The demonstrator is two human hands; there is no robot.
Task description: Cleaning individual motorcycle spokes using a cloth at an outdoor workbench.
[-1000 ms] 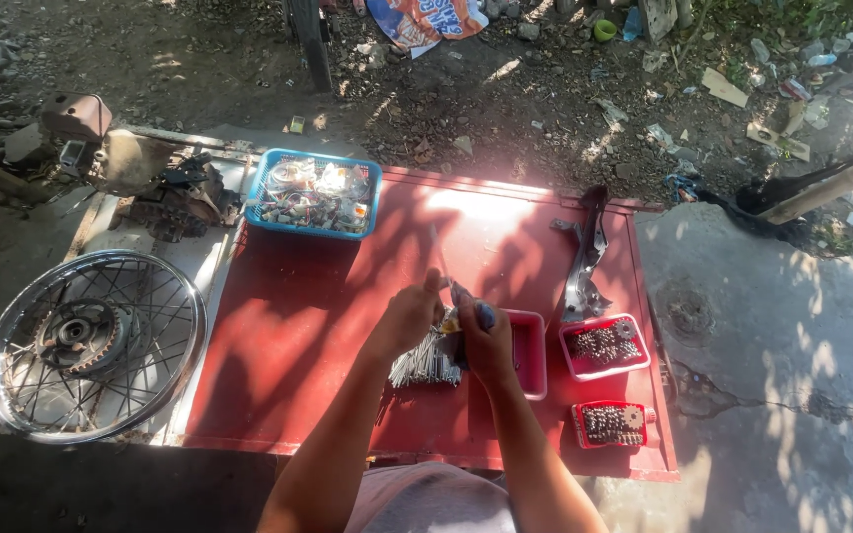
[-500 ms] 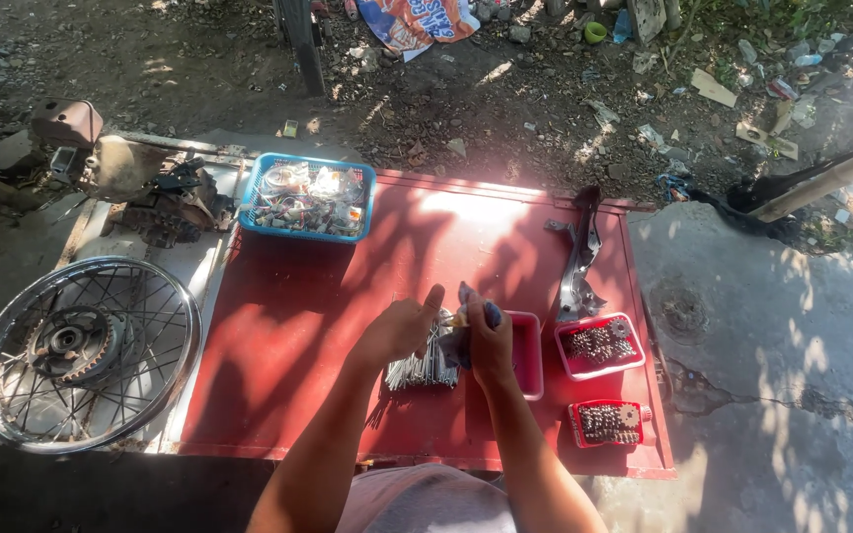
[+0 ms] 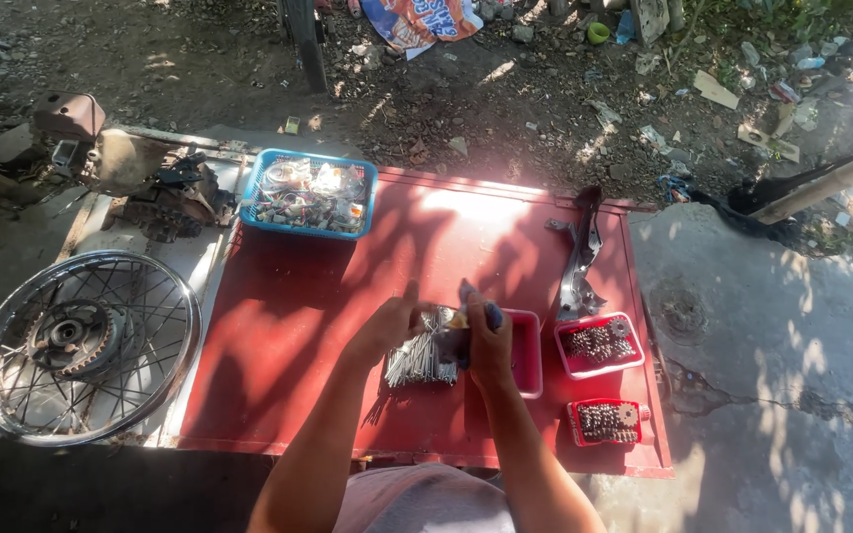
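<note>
A bundle of thin metal spokes (image 3: 421, 355) lies on the red board (image 3: 288, 326) in front of me. My left hand (image 3: 390, 322) rests on the upper left of the bundle, thumb raised. My right hand (image 3: 484, 336) is closed around a small dark blue-tipped object (image 3: 493, 314) beside the spokes, just left of an open red tray (image 3: 525, 350). What exactly the left fingers pinch is hidden.
A blue basket of mixed parts (image 3: 310, 192) stands at the board's far left. Two small red trays of sprockets and nuts (image 3: 597, 343) (image 3: 606, 420) and a metal bracket (image 3: 581, 259) lie on the right. A spoked wheel (image 3: 81, 345) lies left on the ground.
Both hands stay over the spoke bundle with only slight shifts. The camera view has tilted a little.
</note>
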